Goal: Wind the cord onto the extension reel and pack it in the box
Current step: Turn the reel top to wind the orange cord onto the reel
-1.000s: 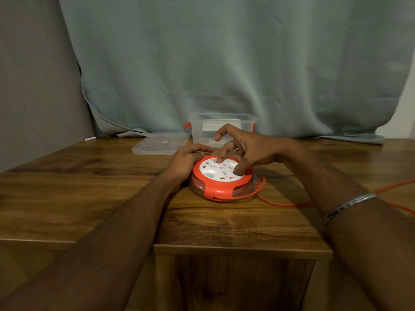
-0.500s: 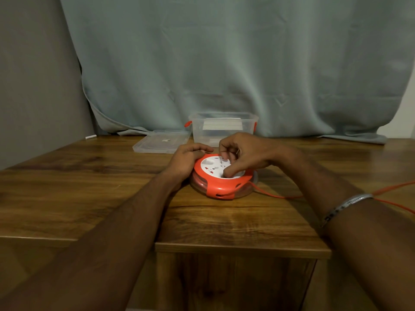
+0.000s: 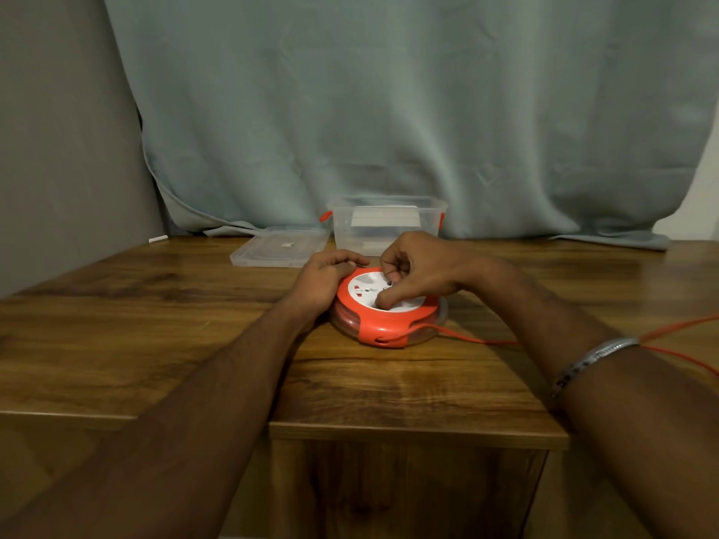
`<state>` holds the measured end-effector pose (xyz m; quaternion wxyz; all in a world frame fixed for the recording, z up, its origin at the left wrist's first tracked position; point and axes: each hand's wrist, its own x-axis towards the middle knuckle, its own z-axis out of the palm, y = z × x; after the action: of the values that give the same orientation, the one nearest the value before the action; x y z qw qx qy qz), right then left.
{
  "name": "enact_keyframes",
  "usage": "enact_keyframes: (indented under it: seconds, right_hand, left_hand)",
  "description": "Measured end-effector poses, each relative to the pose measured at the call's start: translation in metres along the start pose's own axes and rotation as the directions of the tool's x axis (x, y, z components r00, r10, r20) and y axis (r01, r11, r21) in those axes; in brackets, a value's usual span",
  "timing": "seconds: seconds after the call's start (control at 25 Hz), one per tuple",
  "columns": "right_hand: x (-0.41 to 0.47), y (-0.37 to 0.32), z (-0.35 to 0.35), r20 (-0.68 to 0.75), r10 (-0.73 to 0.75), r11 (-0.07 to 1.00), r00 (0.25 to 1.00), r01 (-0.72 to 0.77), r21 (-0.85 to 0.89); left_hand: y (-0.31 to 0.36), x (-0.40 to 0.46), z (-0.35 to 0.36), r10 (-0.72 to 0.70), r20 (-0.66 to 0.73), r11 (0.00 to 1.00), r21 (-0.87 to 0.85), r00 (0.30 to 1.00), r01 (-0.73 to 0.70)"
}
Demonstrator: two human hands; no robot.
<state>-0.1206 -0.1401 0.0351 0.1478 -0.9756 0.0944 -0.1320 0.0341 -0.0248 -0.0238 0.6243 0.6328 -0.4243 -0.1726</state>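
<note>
Reel (image 3: 383, 319), orange with a white socket face and a clear lower rim, lies flat on the wooden bench (image 3: 155, 324) in front of us, near the middle and a little back from the front edge. Our left hand (image 3: 323, 280) is cupped against the reel's left side, fingers curled over the orange rim and touching it. Our right hand (image 3: 414, 272) rests on top of the white face, fingers bent and bunched together, the tips pressed down onto the face; whether they pinch a knob there we cannot tell, since the hand covers it. A metal bracelet (image 3: 595, 357) sits on our right forearm.

The orange cord (image 3: 482, 341) leaves the reel at its front right, runs along the bench toward the right and passes behind our right forearm, with further strands showing beyond the bracelet toward the right edge of view. Some turns of cord show through the clear rim.

Behind the reel stands the clear plastic box (image 3: 387, 225) with orange latches, open at the top. Its clear lid (image 3: 278, 250) lies flat on the bench just to the box's left. A pale grey-green curtain (image 3: 389, 110) hangs behind the bench.
</note>
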Motion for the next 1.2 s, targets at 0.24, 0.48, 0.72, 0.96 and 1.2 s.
enact_keyframes:
  seconds: [0.24, 0.48, 0.72, 0.96, 1.2]
  right_hand:
    - [0.005, 0.000, 0.001, 0.020, 0.047, 0.999, 0.999, -0.047, 0.023]
    - [-0.005, 0.008, -0.020, 0.078, -0.025, 0.982, 0.997, 0.010, 0.189]
    - [-0.003, 0.011, -0.020, 0.199, -0.058, 0.963, 0.978, 0.002, 0.269]
    - [-0.004, 0.015, -0.021, 0.197, -0.080, 0.951, 0.977, 0.016, 0.310]
    - [-0.005, 0.017, -0.020, 0.166, -0.064, 0.951, 0.984, 0.010, 0.309]
  left_hand:
    - [-0.001, 0.001, 0.000, 0.013, -0.006, 1.000, 0.015, 1.000, -0.013]
    - [-0.004, 0.003, -0.002, 0.002, 0.006, 0.999, 0.044, 1.000, -0.002]
    - [0.000, -0.001, -0.002, 0.002, 0.022, 0.999, 0.046, 1.000, -0.003]
    - [0.003, -0.004, -0.003, -0.020, 0.022, 0.999, 0.040, 1.000, 0.019]
    - [0.006, -0.006, -0.003, -0.027, 0.022, 0.999, 0.041, 0.999, 0.026]
